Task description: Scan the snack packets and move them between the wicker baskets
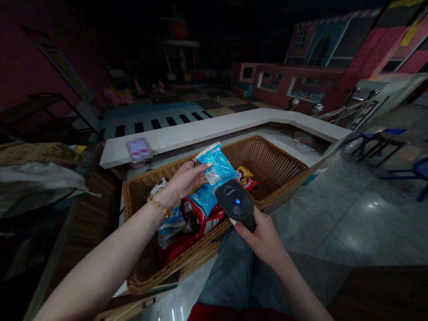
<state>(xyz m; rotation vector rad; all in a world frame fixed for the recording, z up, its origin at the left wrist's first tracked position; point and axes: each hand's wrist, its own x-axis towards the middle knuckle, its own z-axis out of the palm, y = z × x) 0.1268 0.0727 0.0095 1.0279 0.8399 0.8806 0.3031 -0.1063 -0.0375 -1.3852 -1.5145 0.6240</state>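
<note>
The left hand (182, 180) pinches a crinkled blue plastic packet (217, 171) between thumb and fingers, holding it up over the basket. A gold chain bracelet (158, 207) circles that wrist. The right hand (262, 238) is closed firmly around the grip of a black handheld barcode scanner (236, 203), whose head, with a lit blue light, points toward the packet and overlaps its lower end in this view. Whether the two touch cannot be told.

Directly below the grip sits a woven wicker basket (267, 149), with red snack packets (194, 236) heaped under the hands and a yellow-and-red packet (245, 178) just beyond the scanner. Blue denim jeans (237, 276) show below the right hand.

Past the basket runs a white counter (187, 133), with a pixelated purple object (138, 149) on it, ahead and to the left of the left hand. A grey cloth (33, 187) lies further left. Beyond the counter spreads a checkered floor (214, 104), and a pink-and-blue play house (317, 44) stands far off to the right.
</note>
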